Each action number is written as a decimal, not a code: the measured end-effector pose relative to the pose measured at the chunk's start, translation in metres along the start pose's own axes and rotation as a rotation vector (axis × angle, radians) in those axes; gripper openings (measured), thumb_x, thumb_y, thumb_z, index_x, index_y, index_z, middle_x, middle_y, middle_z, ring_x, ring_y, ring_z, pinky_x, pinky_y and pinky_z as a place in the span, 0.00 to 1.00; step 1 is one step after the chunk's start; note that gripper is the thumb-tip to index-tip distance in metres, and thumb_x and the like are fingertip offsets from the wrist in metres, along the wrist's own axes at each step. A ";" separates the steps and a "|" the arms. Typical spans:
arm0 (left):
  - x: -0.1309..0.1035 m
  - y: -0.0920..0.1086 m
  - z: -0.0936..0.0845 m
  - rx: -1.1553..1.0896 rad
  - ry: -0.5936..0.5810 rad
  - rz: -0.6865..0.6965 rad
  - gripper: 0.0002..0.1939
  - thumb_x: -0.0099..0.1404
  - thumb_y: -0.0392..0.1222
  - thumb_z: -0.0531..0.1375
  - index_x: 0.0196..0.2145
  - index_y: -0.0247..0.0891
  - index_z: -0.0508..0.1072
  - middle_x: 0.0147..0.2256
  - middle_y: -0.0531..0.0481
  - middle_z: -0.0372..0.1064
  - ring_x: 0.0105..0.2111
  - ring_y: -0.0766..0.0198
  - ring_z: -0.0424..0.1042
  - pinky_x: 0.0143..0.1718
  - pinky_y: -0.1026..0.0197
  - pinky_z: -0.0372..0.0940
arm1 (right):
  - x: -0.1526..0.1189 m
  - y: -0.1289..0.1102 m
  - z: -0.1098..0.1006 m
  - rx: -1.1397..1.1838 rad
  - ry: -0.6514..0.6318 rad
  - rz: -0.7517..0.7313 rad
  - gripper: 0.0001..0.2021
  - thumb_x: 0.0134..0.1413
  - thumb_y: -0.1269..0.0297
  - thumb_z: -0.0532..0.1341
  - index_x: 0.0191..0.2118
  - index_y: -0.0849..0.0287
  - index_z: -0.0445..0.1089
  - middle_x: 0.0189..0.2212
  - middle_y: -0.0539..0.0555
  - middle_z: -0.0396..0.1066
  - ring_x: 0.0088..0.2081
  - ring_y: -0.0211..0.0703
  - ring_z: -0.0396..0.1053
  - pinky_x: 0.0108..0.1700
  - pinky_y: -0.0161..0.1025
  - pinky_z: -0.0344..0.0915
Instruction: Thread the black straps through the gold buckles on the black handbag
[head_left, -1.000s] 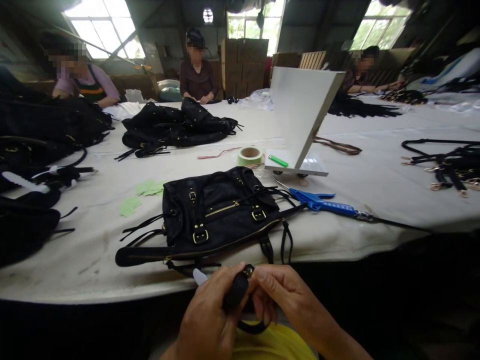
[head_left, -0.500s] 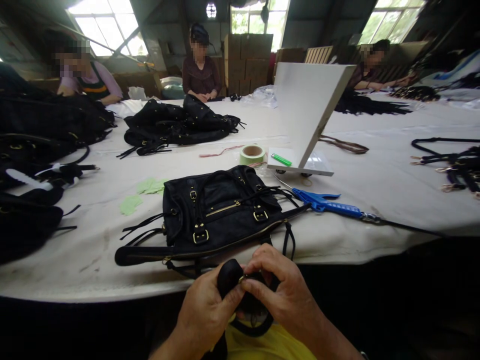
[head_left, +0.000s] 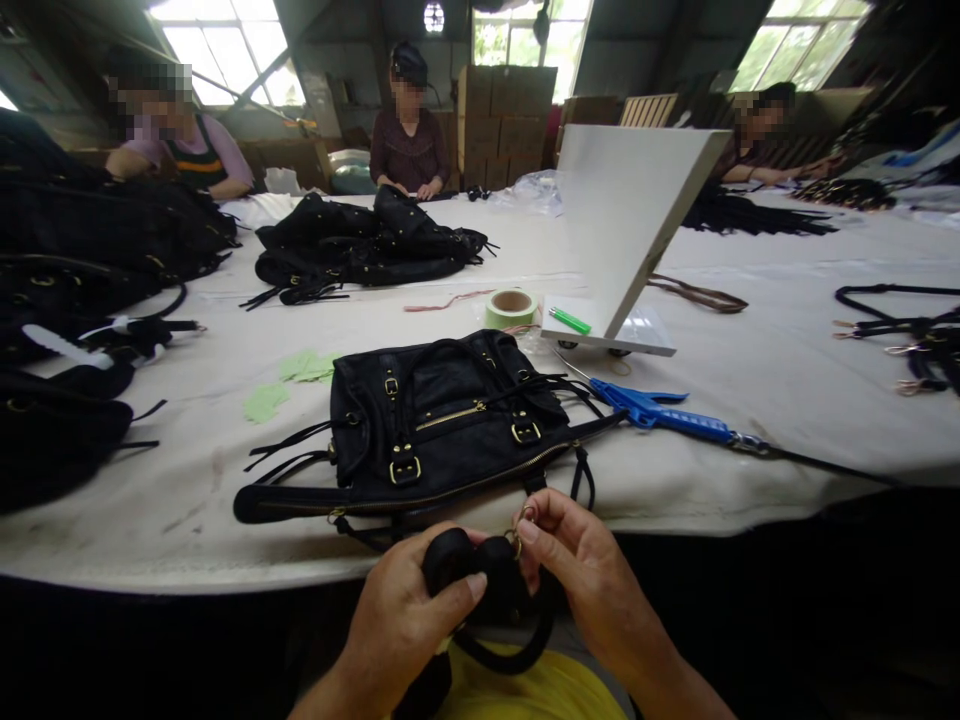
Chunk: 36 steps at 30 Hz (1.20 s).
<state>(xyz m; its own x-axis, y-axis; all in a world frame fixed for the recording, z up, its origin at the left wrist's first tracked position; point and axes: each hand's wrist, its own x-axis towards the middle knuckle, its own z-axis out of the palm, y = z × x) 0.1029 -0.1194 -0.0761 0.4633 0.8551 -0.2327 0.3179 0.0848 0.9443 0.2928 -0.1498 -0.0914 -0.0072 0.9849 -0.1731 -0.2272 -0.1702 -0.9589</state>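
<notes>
My left hand [head_left: 401,620] grips the folded end of a black padded strap [head_left: 480,585], just below the table's front edge. My right hand [head_left: 581,570] pinches a small gold ring [head_left: 523,518] at the strap's end, thumb and forefinger closed on it. The strap loops down toward my lap over something yellow [head_left: 536,690]. Just beyond my hands lies a black leather handbag [head_left: 442,420] with gold buckles and a zip, flat on the white table [head_left: 750,370].
A blue-handled tool [head_left: 660,412] with a cable lies right of the bag. Behind it are a green tape roll [head_left: 511,307] and a tilted white board [head_left: 630,225]. Piles of black bags sit left [head_left: 82,280] and centre [head_left: 367,250]. Three people sit at the far side.
My hands have shifted up slightly and the strap is folded more tightly. My right hand's fingers moved from the strap's end to pinching the gold ring, which now shows.
</notes>
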 end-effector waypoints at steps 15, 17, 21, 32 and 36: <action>-0.005 0.012 -0.024 0.127 0.006 0.007 0.17 0.64 0.48 0.56 0.49 0.44 0.73 0.40 0.54 0.73 0.41 0.62 0.71 0.43 0.67 0.60 | 0.005 0.000 0.016 0.130 -0.139 0.049 0.17 0.57 0.51 0.64 0.37 0.61 0.65 0.25 0.49 0.64 0.25 0.33 0.63 0.28 0.31 0.65; -0.006 0.015 -0.024 0.098 -0.012 0.011 0.21 0.60 0.41 0.56 0.52 0.45 0.72 0.43 0.56 0.73 0.44 0.63 0.71 0.47 0.67 0.60 | 0.004 0.001 0.019 0.056 -0.146 0.035 0.18 0.57 0.49 0.63 0.36 0.62 0.66 0.25 0.49 0.64 0.25 0.34 0.62 0.28 0.31 0.64; -0.007 0.018 -0.027 0.217 -0.063 0.010 0.21 0.58 0.40 0.56 0.49 0.46 0.75 0.42 0.56 0.74 0.44 0.62 0.72 0.48 0.66 0.61 | 0.003 0.001 0.024 -0.160 -0.092 -0.099 0.17 0.60 0.49 0.60 0.35 0.61 0.67 0.25 0.50 0.63 0.27 0.35 0.61 0.28 0.32 0.61; 0.002 0.018 -0.033 0.190 -0.210 0.121 0.15 0.63 0.54 0.58 0.34 0.39 0.73 0.34 0.53 0.72 0.35 0.62 0.70 0.38 0.66 0.60 | 0.000 -0.008 0.032 -0.328 -0.101 -0.361 0.12 0.63 0.57 0.58 0.32 0.60 0.70 0.28 0.51 0.65 0.31 0.37 0.64 0.34 0.34 0.59; 0.004 0.010 -0.032 0.122 -0.215 0.146 0.16 0.64 0.54 0.58 0.31 0.37 0.70 0.33 0.50 0.70 0.34 0.61 0.69 0.38 0.64 0.60 | 0.001 -0.008 0.025 -0.205 -0.144 -0.217 0.18 0.63 0.51 0.57 0.33 0.62 0.71 0.25 0.51 0.65 0.26 0.35 0.63 0.28 0.32 0.59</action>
<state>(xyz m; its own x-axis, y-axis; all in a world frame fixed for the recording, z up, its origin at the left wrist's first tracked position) 0.0818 -0.0987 -0.0608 0.6718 0.7248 -0.1525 0.3262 -0.1047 0.9395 0.2699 -0.1470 -0.0778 -0.1209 0.9909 0.0595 -0.0381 0.0552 -0.9977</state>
